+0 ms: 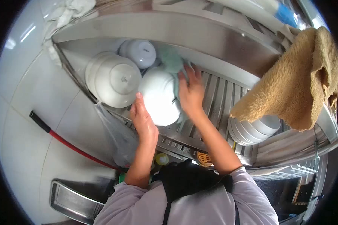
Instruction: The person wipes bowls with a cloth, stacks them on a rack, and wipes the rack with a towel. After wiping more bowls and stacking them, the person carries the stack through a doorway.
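A large white bowl [158,98] is tilted above the slatted metal shelf. My left hand [142,120] grips its left side, thumb up along the edge. On the bowl's right side, my right hand [192,90] holds a pale green cloth [171,60], which is smeared by motion and partly hidden by the fingers and the bowl. Just left of the held bowl is a stack of upside-down white bowls [112,80]. Behind that stack sit smaller white bowls [141,53], also bottom up.
A tan towel [285,82] hangs at the right, partly over stacked white bowls [251,129] on the slatted shelf [218,95]. A red pole with a black grip [71,140] leans at the left. A metal tray [73,200] lies low left. A clear plastic bag [118,131] hangs from the shelf edge.
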Motion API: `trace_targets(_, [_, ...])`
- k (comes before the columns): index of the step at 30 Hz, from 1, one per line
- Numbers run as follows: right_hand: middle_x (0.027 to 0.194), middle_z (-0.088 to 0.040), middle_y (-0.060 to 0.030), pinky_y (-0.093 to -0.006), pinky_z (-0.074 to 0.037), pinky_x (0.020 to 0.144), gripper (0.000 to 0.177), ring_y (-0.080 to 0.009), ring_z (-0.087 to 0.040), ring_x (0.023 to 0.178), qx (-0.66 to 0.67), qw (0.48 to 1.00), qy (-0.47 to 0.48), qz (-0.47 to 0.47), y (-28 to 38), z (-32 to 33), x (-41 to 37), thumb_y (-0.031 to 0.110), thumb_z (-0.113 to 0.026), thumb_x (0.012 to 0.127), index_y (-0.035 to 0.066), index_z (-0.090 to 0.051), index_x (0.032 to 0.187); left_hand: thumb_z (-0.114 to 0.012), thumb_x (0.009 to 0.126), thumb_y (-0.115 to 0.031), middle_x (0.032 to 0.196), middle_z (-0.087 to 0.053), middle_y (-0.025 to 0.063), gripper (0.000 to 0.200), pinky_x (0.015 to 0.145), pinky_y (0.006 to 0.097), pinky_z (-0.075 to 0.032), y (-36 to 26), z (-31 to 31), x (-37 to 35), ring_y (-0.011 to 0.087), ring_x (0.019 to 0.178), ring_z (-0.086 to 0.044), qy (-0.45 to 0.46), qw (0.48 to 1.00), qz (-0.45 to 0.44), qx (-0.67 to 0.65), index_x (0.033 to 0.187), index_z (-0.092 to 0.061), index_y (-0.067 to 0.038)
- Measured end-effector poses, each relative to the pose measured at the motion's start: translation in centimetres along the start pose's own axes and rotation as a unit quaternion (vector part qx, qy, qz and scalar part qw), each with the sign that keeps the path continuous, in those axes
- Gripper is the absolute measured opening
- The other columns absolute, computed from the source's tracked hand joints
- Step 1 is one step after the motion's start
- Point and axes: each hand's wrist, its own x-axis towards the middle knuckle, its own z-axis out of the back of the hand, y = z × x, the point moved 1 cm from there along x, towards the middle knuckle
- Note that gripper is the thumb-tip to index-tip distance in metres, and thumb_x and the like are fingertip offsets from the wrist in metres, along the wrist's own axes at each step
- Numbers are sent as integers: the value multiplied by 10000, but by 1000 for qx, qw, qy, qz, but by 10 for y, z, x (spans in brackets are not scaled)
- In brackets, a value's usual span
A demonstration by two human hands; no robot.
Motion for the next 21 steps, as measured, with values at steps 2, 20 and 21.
trace_targets(2, [1373,-512,-309,-541,-427,1031,339,-494,-508,1244,28,999,-8,-23,-14,-7,-28,211,-643,929,47,-639,1226,-557,1045,-352,743,-501,-48,385,660,271,-401,-3,2,1,66,712,-457,-24,999,-21,-6,770,-552,-81])
trace_targets(20, [1265,-579,-279,-492,-392,1028,531,-407,-537,1191,133,952,38,-273,-4,0,-45,370,-478,1025,-90,-562,1278,-674,977,-301,996,-686,84,320,767,298,-522,-27,6,-32,136,880,-644,-18,993,-76,-84,1029,-650,14])
trace_targets(21, [1154,-597,-276,-522,-399,973,427,-422,-545,1110,82,980,40,-178,1,-2,-78,286,-521,1005,-86,-595,1202,-673,977,-299,1005,-685,86,322,775,301,-527,-27,4,-26,141,889,-646,-27,995,-86,-51,1047,-648,14])
